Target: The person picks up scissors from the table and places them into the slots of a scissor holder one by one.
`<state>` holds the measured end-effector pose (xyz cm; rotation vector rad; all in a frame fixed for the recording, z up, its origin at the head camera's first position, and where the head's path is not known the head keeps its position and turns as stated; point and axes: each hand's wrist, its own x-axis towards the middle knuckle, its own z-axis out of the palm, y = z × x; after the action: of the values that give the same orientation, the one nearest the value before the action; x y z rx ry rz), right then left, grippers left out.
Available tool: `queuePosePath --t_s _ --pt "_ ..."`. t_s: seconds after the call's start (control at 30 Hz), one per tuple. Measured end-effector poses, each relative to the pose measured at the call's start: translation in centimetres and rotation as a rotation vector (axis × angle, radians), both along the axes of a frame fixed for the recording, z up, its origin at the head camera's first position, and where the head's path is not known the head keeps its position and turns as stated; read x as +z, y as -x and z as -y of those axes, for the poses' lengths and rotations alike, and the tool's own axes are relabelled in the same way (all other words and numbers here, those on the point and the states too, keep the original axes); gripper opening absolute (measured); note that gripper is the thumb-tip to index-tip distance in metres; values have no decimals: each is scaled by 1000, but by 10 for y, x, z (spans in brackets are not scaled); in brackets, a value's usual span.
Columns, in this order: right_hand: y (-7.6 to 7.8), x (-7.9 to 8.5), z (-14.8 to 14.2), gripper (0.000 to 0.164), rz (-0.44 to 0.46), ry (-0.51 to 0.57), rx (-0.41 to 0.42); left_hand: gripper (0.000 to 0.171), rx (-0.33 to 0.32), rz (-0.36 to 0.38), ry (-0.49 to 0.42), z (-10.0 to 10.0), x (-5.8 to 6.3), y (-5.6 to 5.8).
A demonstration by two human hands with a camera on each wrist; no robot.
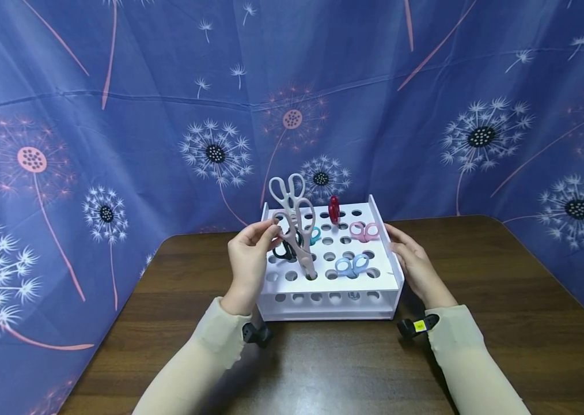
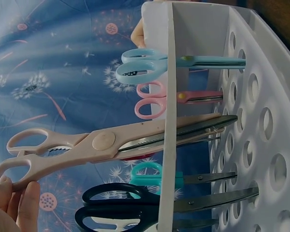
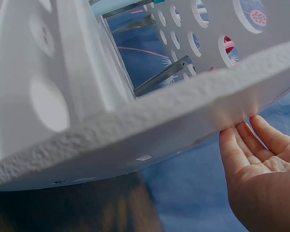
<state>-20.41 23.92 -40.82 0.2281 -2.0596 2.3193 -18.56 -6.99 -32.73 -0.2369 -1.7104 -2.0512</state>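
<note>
My left hand (image 1: 251, 253) pinches a handle loop of large beige-pink scissors (image 1: 299, 245) between thumb and fingers. The scissors stand tilted, blades down through a front-row hole of the white two-tier rack (image 1: 385, 282); in the left wrist view their blades pass below the top tier. My right hand (image 1: 415, 262) rests its nearly straight fingertips against the rack's right side wall, as the right wrist view also shows. Nearest the left hand, black-handled scissors (image 2: 121, 205) and teal-handled scissors (image 2: 147, 176) stand in holes. Pale grey-white scissors (image 1: 288, 187) rise behind.
Light blue scissors (image 1: 352, 266), pink scissors (image 1: 364, 231) and red-handled scissors (image 1: 333, 210) stand in other holes of the rack. The rack sits on a brown wooden table (image 1: 333, 369). Behind hangs a blue dandelion-print curtain (image 1: 375, 132).
</note>
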Motion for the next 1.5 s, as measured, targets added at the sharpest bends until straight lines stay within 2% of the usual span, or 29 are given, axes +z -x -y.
queuePosePath --t_s 0.2,0.6,0.8,1.0,1.5 --pt "0 0 0 56 12 -16 -5 21 -25 2 -16 -1 -3 -2" --pt "0 1 1 56 11 -11 -3 21 -35 7 -7 -1 -8 -3" --pt "1 -1 0 56 5 -25 -2 20 -27 27 7 -1 -12 -3" --pt "1 -2 0 55 -14 10 10 19 -19 43 16 -1 -14 -2" --pt "-1 0 0 55 -15 20 7 21 -38 19 31 -2 -16 -1"
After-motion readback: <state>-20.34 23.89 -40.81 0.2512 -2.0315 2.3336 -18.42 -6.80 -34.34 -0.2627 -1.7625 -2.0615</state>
